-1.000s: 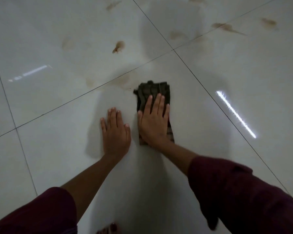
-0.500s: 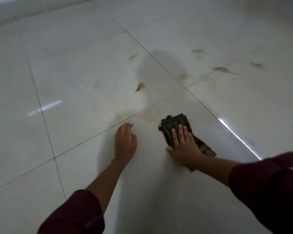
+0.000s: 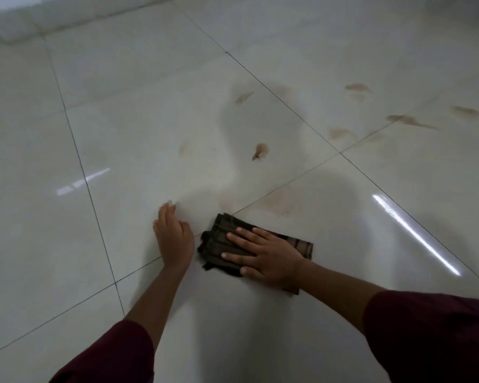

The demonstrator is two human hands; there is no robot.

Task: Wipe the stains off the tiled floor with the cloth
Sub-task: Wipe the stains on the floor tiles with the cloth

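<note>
Your right hand [image 3: 271,258] spread flat on cloth [image 3: 221,239]; left hand [image 3: 174,239] flat, bracing. Nearest stain [image 3: 280,204] just beyond cloth's far edge.

Two arms show, each in a dark maroon sleeve. The left sleeve [image 3: 108,355], at about 7 o'clock, ends at the elbow, leaving the forearm bare. The right sleeve [image 3: 432,335], at about 4 o'clock, is looser and fuller, with soft folds, and ends partway up the forearm. Both hands, the left hand [image 3: 174,239] and the right hand [image 3: 268,258], are bare, with no rings, watch or gloves; nails are short.
</note>
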